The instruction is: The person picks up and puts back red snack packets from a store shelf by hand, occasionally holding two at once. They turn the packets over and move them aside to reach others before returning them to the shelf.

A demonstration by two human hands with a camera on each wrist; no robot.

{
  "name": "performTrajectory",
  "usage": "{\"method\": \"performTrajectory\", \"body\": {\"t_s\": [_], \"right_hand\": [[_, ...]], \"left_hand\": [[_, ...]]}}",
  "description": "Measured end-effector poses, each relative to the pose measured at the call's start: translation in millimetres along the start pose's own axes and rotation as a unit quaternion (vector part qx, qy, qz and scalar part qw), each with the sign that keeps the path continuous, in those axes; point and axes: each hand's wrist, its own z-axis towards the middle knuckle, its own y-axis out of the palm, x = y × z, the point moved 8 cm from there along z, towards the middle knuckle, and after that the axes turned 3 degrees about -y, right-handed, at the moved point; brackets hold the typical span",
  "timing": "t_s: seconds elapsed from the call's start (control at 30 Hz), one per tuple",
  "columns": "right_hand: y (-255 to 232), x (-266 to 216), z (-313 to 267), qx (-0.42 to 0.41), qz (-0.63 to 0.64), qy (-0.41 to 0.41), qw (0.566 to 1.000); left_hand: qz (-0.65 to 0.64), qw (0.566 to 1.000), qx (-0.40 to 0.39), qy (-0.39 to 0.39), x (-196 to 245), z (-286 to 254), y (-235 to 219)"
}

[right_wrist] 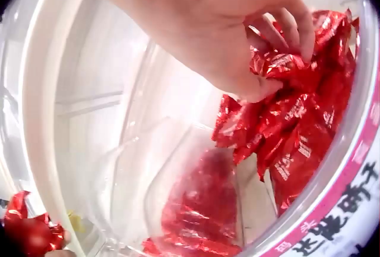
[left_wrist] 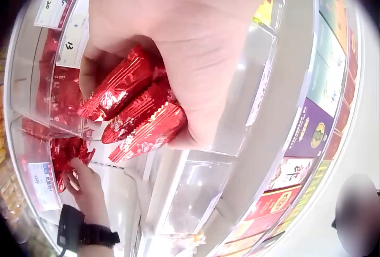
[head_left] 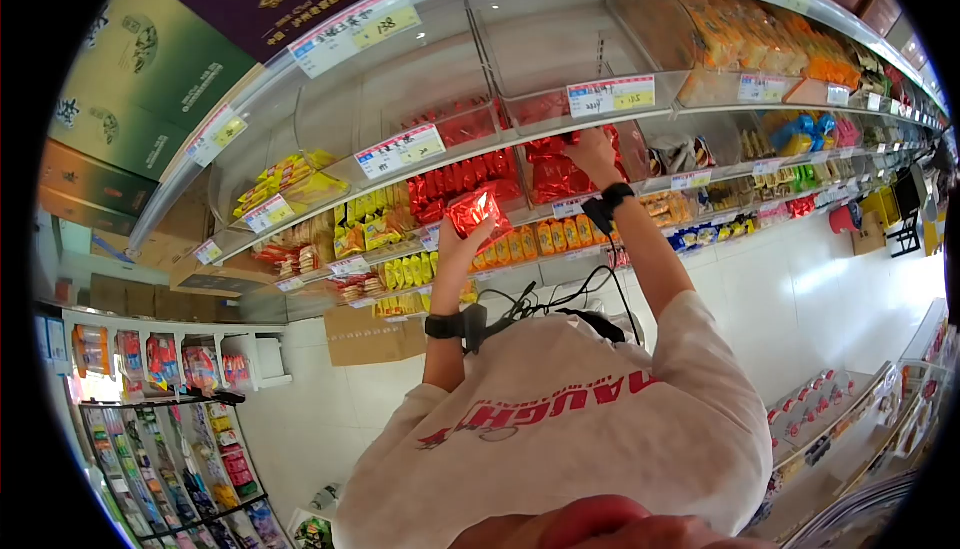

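My left hand (head_left: 460, 251) grips a small bunch of red foil snack packets (left_wrist: 142, 99) in front of the shelf, fingers and thumb curled round them. Three packets show side by side in the left wrist view, ends pointing out of the grip. Reaching into a clear shelf bin, my right hand (right_wrist: 231, 37) has its thumb and fingers bent round a crinkled red foil packet (right_wrist: 285, 65). More red packets (right_wrist: 300, 150) lie heaped beneath it against the bin's front wall. Dark camera straps circle both wrists.
Clear dividers separate the bins; a neighbouring bin holds more red packets (right_wrist: 202, 203). A price label (head_left: 611, 96) hangs on the shelf edge above my right hand. Yellow packets (head_left: 285, 184) lie to the left, orange packets (head_left: 565, 236) below. A cardboard box (head_left: 372, 337) stands on the floor.
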Motion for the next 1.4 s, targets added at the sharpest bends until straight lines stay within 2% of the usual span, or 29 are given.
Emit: {"method": "performTrajectory", "body": {"t_s": [0.03,0.07,0.13,0.17,0.23,0.33,0.4,0.47,0.57,0.6,0.7,0.73,0.8,0.93,1.03,1.13,1.23,1.33,1.4], "right_hand": [[-2,7,-1,-0.044,0.032,0.009,0.998],[-1,13,-1,-0.056,0.134,-0.034,0.989],[3,19,-9,-0.084,0.334,-0.112,0.932],[7,25,-19,-0.091,0.425,-0.078,0.897],[-16,6,-68,-0.106,0.592,0.001,0.799],[-53,-31,-115,-0.109,0.600,0.057,0.791],[-62,-50,-136,-0.128,0.605,0.038,0.785],[-79,-74,-153,-0.173,0.583,0.008,0.794],[-92,-113,-173,-0.208,0.620,-0.079,0.752],[-92,-123,-177,-0.230,0.609,-0.112,0.750],[-86,-144,-189,-0.243,0.567,-0.170,0.769],[-78,-144,-191,-0.239,0.570,-0.149,0.772],[-75,-155,-196,-0.216,0.548,-0.163,0.791],[-67,-170,-205,-0.165,0.498,-0.157,0.837],[-70,-184,-206,-0.098,0.347,-0.265,0.894],[-54,-189,-206,-0.119,0.422,-0.251,0.863],[-38,-199,-214,-0.207,0.529,-0.186,0.801],[-34,-214,-222,-0.215,0.531,-0.194,0.796],[-29,-220,-223,-0.206,0.498,-0.212,0.816]], "left_hand": [[-0.011,1.000,0.003,0.001,-1,-1,-3],[-0.024,1.000,0.007,0.000,-3,-2,-4],[-0.033,0.999,0.005,0.007,2,-5,-5],[-0.038,0.999,0.006,0.009,5,-6,-5],[-0.023,1.000,0.008,0.002,4,-7,-5],[-0.027,1.000,-0.010,0.012,11,-5,4],[-0.018,1.000,0.003,0.003,10,-4,5],[-0.013,1.000,0.002,-0.007,0,2,3],[-0.036,0.999,-0.005,-0.012,9,-3,10],[-0.031,0.999,-0.022,-0.009,15,-4,13],[-0.078,0.996,-0.035,-0.013,-13,3,7],[-0.105,0.994,-0.036,-0.016,-17,3,6],[-0.161,0.986,-0.034,-0.020,-22,1,3],[-0.135,0.990,-0.026,-0.017,-27,-2,-10],[-0.154,0.988,-0.017,-0.018,-29,-5,-20],[-0.162,0.986,-0.020,-0.027,-27,-8,-30],[-0.171,0.985,-0.018,-0.032,-23,-19,-39],[-0.150,0.988,-0.019,-0.025,-18,-25,-51],[-0.149,0.988,-0.014,-0.033,-14,-30,-58]]}}
